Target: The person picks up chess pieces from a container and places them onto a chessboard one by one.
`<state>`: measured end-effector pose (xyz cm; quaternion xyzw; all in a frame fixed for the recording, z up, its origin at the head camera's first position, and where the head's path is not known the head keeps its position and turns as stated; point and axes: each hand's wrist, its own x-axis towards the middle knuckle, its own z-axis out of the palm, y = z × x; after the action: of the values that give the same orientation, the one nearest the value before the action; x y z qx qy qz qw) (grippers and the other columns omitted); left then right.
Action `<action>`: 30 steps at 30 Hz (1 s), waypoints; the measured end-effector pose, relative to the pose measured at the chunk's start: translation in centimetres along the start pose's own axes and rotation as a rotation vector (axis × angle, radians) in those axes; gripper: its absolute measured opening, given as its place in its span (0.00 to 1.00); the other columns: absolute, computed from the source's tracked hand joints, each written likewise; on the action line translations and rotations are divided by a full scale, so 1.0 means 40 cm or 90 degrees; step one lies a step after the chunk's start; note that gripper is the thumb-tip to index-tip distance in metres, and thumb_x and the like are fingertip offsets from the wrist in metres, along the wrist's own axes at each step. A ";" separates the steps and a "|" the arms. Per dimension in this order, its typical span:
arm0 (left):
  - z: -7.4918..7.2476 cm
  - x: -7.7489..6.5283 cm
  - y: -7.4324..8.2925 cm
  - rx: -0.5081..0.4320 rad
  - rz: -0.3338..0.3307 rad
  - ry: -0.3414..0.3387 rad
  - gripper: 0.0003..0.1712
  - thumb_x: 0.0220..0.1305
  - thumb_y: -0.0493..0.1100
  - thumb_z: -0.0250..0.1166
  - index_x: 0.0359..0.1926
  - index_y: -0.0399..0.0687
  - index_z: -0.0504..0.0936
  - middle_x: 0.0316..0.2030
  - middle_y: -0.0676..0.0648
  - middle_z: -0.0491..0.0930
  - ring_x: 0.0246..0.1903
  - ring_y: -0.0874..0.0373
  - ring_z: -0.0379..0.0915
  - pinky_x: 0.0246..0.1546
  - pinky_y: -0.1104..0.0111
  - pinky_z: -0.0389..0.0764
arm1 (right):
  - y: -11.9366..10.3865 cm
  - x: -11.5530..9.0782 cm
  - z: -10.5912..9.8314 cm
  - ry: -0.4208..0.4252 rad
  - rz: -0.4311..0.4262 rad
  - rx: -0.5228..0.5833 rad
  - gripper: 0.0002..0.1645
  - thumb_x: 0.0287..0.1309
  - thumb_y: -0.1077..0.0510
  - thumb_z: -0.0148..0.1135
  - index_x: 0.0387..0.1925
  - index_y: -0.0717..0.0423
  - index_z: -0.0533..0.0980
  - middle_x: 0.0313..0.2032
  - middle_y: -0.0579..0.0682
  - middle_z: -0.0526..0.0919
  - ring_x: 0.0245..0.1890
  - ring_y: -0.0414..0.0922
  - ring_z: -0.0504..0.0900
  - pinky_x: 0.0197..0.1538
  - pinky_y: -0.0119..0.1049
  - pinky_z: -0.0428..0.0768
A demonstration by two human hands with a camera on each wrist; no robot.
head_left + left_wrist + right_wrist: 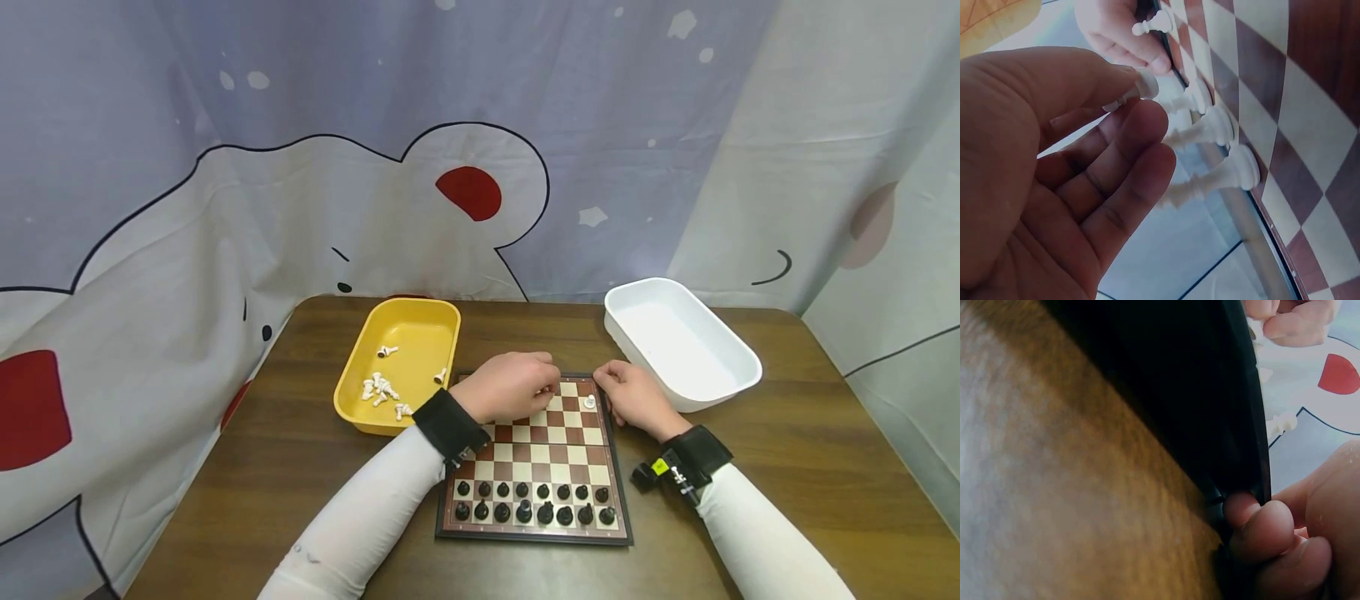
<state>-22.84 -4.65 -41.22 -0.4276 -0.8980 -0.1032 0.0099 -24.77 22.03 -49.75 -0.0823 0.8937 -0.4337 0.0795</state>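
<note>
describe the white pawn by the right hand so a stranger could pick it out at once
Find the chessboard on the table. Near its far right corner, just inside the edge by the right hand, stands a small white pawn. Its colour sets it apart from the black pieces along the near side, and it stands away from the white pieces by the left hand.

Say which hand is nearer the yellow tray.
Left: the left hand is over the chessboard beside the yellow tray; the right hand is at the chessboard's right edge, beside the white tray.
</note>
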 end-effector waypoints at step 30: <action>0.031 0.076 0.044 0.105 0.054 -0.070 0.18 0.78 0.36 0.69 0.62 0.57 0.90 0.43 0.52 0.85 0.39 0.61 0.83 0.37 0.67 0.84 | 0.002 0.003 0.000 0.002 0.001 0.002 0.21 0.88 0.49 0.51 0.54 0.63 0.81 0.15 0.48 0.74 0.13 0.48 0.77 0.24 0.42 0.75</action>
<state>-23.32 -1.00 -41.79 -0.4682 -0.8836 -0.0043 -0.0001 -24.90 22.06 -49.81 -0.0806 0.8932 -0.4353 0.0788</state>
